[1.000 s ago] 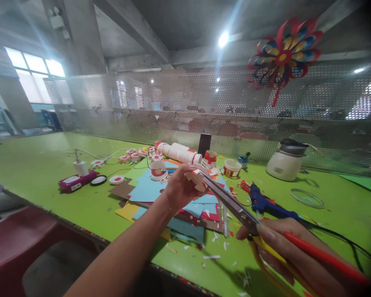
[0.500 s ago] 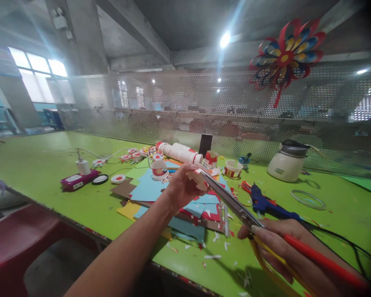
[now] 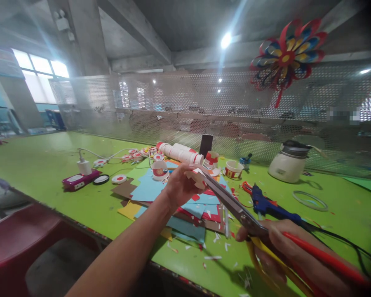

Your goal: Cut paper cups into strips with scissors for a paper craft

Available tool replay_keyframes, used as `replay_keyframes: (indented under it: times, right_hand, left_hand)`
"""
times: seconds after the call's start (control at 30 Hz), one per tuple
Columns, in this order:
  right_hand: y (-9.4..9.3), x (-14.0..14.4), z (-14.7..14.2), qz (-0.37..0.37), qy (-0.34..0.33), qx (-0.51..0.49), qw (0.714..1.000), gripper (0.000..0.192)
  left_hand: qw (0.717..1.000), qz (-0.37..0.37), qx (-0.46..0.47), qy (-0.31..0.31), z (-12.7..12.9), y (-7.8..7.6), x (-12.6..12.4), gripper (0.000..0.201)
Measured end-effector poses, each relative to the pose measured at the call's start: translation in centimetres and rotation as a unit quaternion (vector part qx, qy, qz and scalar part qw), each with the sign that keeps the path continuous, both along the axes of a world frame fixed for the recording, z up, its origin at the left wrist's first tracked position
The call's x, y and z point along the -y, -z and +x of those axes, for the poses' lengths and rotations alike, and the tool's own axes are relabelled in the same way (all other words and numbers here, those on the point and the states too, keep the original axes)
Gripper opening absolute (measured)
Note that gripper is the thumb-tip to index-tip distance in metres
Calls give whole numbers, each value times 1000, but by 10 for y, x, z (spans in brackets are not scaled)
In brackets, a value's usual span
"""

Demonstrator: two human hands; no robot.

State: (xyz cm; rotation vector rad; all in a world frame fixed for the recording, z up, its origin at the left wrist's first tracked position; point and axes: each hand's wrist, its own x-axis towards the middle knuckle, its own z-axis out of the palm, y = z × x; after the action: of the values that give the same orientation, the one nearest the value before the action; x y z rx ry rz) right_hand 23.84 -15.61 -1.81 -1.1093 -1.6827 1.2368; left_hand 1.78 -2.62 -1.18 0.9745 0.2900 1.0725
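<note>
My left hand (image 3: 181, 185) pinches a small white-and-red piece of paper cup (image 3: 198, 177), partly hidden by its fingers. My right hand (image 3: 284, 243) grips scissors (image 3: 231, 202) with one red and one yellow handle. Their blades point up and left, with the tips against the cup piece. Under my left hand lies a stack of coloured paper (image 3: 148, 187), mostly blue, with brown, yellow and red sheets. A white-and-red paper cup (image 3: 160, 170) stands on it. Small scraps (image 3: 216, 237) lie below the scissors.
A blue glue gun (image 3: 272, 208) with a black cable lies at right, near a clear ring (image 3: 309, 201) and a white kettle (image 3: 287, 165). Nested cups (image 3: 181, 154) lie behind the paper. A purple power strip (image 3: 80, 180) is at left; a red stool (image 3: 21, 243) stands below the table edge.
The scissors' handles and my right fingers have shifted slightly, with the tips still at the cup piece. A small red scrap now shows just below my left hand.
</note>
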Motion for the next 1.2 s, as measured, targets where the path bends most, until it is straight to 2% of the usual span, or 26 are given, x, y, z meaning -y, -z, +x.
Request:
replay_keyframes:
  times: [0.3,0.5,0.87,1.03,1.2]
  right_hand:
    - [4,-10,9,16,-81,25,996,42]
    - [4,-9,8,27,-59,37,997,45]
    - [1,-15,4,33,-49,91,994,50]
    - [-5,-9,-2,79,-7,82,993,52]
    - [2,-6,-1,50,2,55,997,51]
  left_hand:
    - [1000,25,-11,2,-2,-1,-3,26]
    - [998,58,-22,2,-1,0,-5,28]
    - [998,27,-41,-38,-1,0,-5,27]
    - [999,16,-31,-41,-1,1,-5,25]
    - [999,16,-38,-35,-1,1,-6,26]
